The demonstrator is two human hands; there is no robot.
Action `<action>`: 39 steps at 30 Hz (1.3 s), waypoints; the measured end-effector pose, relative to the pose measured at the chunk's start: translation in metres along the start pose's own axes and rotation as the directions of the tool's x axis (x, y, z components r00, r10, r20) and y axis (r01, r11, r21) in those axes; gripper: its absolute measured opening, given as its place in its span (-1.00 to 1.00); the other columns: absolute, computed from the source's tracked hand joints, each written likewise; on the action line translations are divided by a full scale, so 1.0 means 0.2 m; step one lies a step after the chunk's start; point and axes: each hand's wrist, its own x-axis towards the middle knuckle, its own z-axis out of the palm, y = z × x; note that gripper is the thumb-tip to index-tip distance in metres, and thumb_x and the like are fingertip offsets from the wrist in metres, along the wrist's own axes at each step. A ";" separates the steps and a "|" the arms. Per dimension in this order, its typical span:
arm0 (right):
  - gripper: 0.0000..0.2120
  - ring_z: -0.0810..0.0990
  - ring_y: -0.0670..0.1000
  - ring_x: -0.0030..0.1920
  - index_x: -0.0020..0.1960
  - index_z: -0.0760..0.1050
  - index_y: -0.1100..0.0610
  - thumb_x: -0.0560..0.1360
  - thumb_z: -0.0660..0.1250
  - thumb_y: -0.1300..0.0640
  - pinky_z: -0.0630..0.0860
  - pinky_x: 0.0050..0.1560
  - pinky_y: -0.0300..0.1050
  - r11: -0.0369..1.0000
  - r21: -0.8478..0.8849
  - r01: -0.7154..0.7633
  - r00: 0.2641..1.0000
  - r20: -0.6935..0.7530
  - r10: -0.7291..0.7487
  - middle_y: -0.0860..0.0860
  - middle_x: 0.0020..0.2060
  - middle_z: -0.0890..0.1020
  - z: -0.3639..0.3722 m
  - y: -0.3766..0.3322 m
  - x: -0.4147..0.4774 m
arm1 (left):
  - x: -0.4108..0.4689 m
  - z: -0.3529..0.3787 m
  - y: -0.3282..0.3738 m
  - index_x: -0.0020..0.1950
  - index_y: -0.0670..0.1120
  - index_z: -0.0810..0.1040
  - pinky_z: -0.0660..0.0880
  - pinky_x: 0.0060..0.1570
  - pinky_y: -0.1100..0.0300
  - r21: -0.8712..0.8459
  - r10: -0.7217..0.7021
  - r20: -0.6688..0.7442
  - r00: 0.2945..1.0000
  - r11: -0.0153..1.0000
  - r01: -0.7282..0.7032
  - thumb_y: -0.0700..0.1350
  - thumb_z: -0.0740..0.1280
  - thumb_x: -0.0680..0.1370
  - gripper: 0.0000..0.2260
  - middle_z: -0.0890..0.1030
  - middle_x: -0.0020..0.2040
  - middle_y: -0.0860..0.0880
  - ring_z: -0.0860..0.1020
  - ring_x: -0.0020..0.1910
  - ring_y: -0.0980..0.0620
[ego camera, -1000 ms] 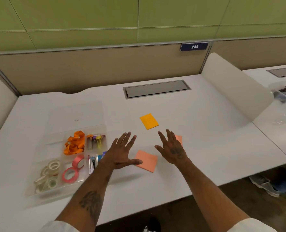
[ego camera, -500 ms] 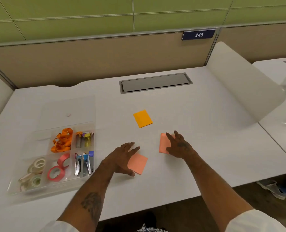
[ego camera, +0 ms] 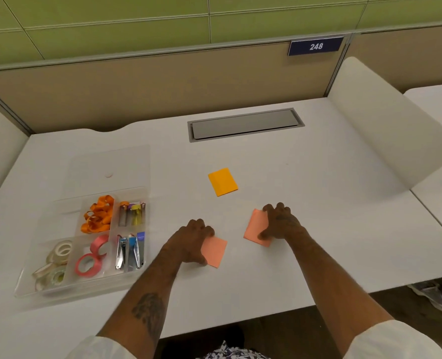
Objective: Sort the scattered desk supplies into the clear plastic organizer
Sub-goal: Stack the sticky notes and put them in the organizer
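Two salmon-pink sticky-note pads lie on the white desk. My left hand [ego camera: 191, 239] covers the left edge of the nearer pink pad [ego camera: 216, 251], fingers curled over it and thumb at its near edge. My right hand [ego camera: 279, 224] grips the other pink pad [ego camera: 253, 226] the same way, from its right side. Both pads still touch the desk. An orange pad [ego camera: 223, 181] lies alone farther back. The clear plastic organizer [ego camera: 85, 291] sits at the left, with its rear compartment bare.
The organizer holds orange ribbon [ego camera: 98, 213], clear tape rolls [ego camera: 56, 260], pink tape rolls [ego camera: 93, 257], nail clippers [ego camera: 130, 251] and small capped items [ego camera: 133, 213]. A grey cable hatch [ego camera: 245, 124] is set into the desk behind. A white curved divider [ego camera: 385, 125] bounds the right side.
Both hands have dropped from spread above the desk onto the two pink pads, and their fingers have curled around the pads. The view has tilted down a little.
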 end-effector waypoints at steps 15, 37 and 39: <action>-0.15 0.40 0.19 0.32 0.38 0.20 0.19 0.29 0.55 -0.09 0.42 0.27 0.08 0.995 0.093 -0.034 0.998 0.052 0.029 0.16 0.30 0.41 0.03 -0.01 -0.02 | 0.04 0.02 0.02 0.28 -0.05 0.28 0.42 0.05 0.05 0.008 -0.113 0.082 0.990 0.994 0.113 0.24 0.59 0.18 -0.16 0.47 0.21 -0.05 0.46 0.16 -0.07; -0.68 0.57 0.10 -0.16 0.24 0.54 0.21 0.50 0.33 0.35 0.58 -0.12 -0.06 0.463 0.857 0.227 0.974 -0.209 -0.090 0.18 -0.05 0.58 -0.16 -0.80 0.04 | -0.43 -0.25 -0.58 0.22 -0.14 0.45 0.45 -0.03 0.05 -0.902 -0.468 -0.170 0.867 0.427 0.054 0.09 0.13 0.66 -0.67 0.56 0.09 -0.18 0.55 0.03 -0.15; -0.68 0.57 0.10 -0.15 0.26 0.53 0.20 0.51 0.33 0.33 0.59 -0.12 -0.05 0.457 0.852 0.255 0.967 -0.227 -0.115 0.18 -0.06 0.57 -0.14 -0.98 0.04 | -0.52 -0.26 -0.72 0.20 -0.15 0.47 0.48 0.00 0.00 -0.921 -0.488 -0.203 0.849 0.389 0.003 0.06 0.15 0.66 -0.69 0.57 0.08 -0.19 0.56 0.01 -0.14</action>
